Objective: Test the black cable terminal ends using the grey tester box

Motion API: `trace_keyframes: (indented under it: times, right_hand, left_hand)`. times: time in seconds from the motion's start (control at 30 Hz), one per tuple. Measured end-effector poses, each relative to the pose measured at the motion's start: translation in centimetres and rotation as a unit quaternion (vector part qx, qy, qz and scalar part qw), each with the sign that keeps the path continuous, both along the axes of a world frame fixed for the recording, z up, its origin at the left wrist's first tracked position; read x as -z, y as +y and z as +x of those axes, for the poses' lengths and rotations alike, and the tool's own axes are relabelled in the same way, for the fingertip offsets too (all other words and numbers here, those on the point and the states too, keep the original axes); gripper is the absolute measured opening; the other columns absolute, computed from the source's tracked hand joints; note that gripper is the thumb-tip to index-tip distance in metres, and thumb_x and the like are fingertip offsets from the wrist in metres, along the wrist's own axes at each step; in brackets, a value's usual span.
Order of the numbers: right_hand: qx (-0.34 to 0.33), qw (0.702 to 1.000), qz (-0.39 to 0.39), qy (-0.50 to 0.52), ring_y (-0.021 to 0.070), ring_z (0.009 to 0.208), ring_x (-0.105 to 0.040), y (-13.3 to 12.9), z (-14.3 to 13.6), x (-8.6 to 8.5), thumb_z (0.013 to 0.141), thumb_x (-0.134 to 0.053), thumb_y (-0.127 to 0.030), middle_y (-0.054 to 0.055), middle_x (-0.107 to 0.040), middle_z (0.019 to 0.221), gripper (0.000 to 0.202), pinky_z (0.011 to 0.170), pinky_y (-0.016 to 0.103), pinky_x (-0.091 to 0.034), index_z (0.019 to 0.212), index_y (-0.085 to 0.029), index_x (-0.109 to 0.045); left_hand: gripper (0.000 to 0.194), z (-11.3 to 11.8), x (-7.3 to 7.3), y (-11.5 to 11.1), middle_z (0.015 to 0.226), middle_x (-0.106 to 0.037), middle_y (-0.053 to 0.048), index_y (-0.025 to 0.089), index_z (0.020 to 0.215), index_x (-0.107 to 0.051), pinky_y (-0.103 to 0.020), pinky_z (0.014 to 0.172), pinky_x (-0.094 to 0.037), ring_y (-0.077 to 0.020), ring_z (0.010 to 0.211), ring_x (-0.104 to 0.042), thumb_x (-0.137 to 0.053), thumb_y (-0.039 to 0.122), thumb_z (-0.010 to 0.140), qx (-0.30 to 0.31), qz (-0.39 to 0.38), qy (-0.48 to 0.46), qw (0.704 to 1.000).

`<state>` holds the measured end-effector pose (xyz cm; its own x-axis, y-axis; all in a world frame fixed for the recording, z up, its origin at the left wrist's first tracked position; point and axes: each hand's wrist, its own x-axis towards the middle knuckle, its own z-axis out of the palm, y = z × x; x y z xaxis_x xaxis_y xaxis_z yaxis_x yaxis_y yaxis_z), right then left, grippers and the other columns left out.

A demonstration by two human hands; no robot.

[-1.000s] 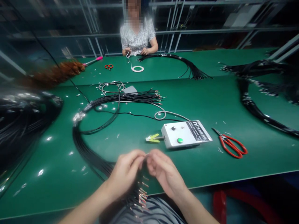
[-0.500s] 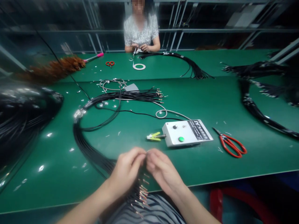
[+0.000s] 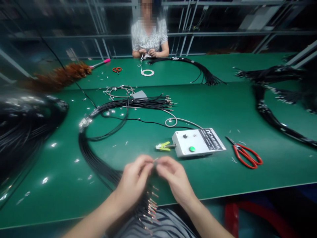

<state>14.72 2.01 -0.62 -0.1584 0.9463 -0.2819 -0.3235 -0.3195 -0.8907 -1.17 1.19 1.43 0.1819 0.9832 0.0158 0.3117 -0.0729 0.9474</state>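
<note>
My left hand (image 3: 135, 180) and my right hand (image 3: 174, 177) meet at the front of the table, each in a pinch. Between their fingertips is the end of a dark cable, mostly covered by the fingers. A bundle of black cables (image 3: 86, 145) curves down the left and passes under my left hand. Its stripped ends (image 3: 152, 208), with coppery and coloured tips, hang over the table edge above my lap. Just beyond my hands lies a white control box (image 3: 190, 143) with a green button, a knob and a yellow-green jawed piece (image 3: 163, 146) on its side.
Red-handled pliers (image 3: 245, 155) lie right of the box. More black cable bundles rest at the left (image 3: 29, 122) and right (image 3: 274, 120). Across the green table (image 3: 223, 105) a person (image 3: 150, 36) handles white tape near a tape roll (image 3: 147, 72) and small red scissors (image 3: 117, 70).
My right hand has turned slightly and its fingers have shifted at the cable end. My left hand keeps its pinch almost in place. The view has tilted a little.
</note>
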Motion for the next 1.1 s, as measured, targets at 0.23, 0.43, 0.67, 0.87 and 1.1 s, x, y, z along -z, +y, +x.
trace_keyframes:
  times: [0.23, 0.43, 0.67, 0.87, 1.1]
  right_hand:
    - [-0.047, 0.997, 0.039, -0.038, 0.0135, 0.076, -0.062, 1.3, 1.6, -0.9, 0.072, -0.082, -0.034, 0.001, -0.071, 0.082, 0.023, 0.075, 0.027, -0.05, 0.087, -0.02, -0.073]
    - [-0.073, 0.994, 0.048, -0.072, 0.0109, 0.061, -0.058, 2.1, 1.7, -1.2, 0.071, -0.081, -0.036, 0.001, -0.07, 0.073, 0.021, 0.063, 0.025, -0.049, 0.077, -0.017, -0.074]
    - [-0.116, 0.987, 0.06, -0.09, 0.0094, 0.058, -0.058, 2.4, 2.0, -2.1, 0.073, -0.079, -0.035, -0.001, -0.067, 0.066, 0.02, 0.062, 0.023, -0.047, 0.075, -0.016, -0.073]
    - [-0.254, 0.967, -0.032, -0.001, 0.0079, 0.053, -0.058, 3.6, 2.8, -1.9, 0.071, -0.078, -0.032, 0.0, -0.068, 0.062, 0.019, 0.056, 0.02, -0.044, 0.071, -0.014, -0.072]
    - [-0.303, 0.936, -0.131, 0.12, 0.0067, 0.05, -0.057, 3.4, 1.8, -0.5, 0.068, -0.079, -0.028, 0.0, -0.065, 0.061, 0.02, 0.051, 0.017, -0.04, 0.071, -0.011, -0.07]
  left_hand:
    - [0.012, -0.1, -0.2, -0.1, 0.08, -0.064, 0.001, 0.021, 0.1, -0.061, -0.02, 0.068, -0.045, -0.0114, 0.071, -0.059, -0.049, 0.025, 0.098, 0.016, 0.017, 0.014, 1.0]
    - [0.013, -0.1, -0.2, -0.2, 0.077, -0.061, 0.002, 0.021, 0.098, -0.06, -0.02, 0.066, -0.042, -0.0098, 0.069, -0.056, -0.047, 0.023, 0.1, 0.025, 0.027, 0.031, 0.999]
    - [0.014, -0.3, -0.1, -0.4, 0.075, -0.058, 0.004, 0.021, 0.101, -0.058, -0.02, 0.066, -0.041, -0.0094, 0.067, -0.053, -0.044, 0.023, 0.101, 0.03, 0.023, 0.033, 0.999]
    - [0.017, -1.4, -0.7, -0.2, 0.08, -0.059, 0.002, 0.022, 0.102, -0.059, -0.021, 0.067, -0.04, -0.0095, 0.069, -0.052, -0.042, 0.023, 0.101, 0.117, 0.023, 0.045, 0.992]
    - [0.024, -2.4, -0.1, -0.2, 0.069, -0.05, 0.004, 0.019, 0.123, -0.044, -0.023, 0.065, -0.039, -0.011, 0.066, -0.048, -0.04, 0.03, 0.102, 0.128, -0.089, -0.101, 0.983]
